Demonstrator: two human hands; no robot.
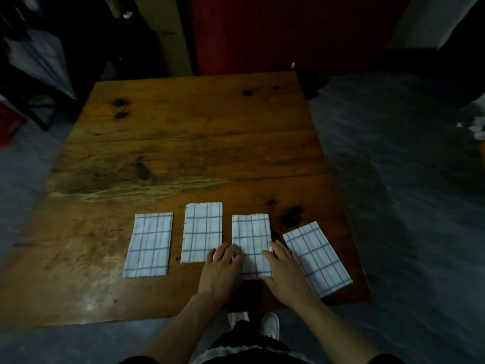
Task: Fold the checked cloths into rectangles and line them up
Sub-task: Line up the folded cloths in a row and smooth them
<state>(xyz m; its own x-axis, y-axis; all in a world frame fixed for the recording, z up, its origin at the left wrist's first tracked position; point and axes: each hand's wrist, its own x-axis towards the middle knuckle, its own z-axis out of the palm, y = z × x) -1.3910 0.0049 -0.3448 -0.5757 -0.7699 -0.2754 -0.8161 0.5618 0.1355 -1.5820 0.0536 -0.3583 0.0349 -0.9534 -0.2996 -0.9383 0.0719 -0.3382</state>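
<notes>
Four checked cloths are seen folded into flat rectangles near the front edge of the wooden worktop, so the folding is judged done and only the lining-up is left. The leftmost cloth and the second cloth lie roughly parallel, though the second sits farther back. The third cloth is pressed flat at its two sides by the left hand and the right hand, fingers extended, nothing gripped. The rightmost cloth is still turned askew. The fabric is thin, pale and blue-lined; the worktop is knotted, glossy planking.
</notes>
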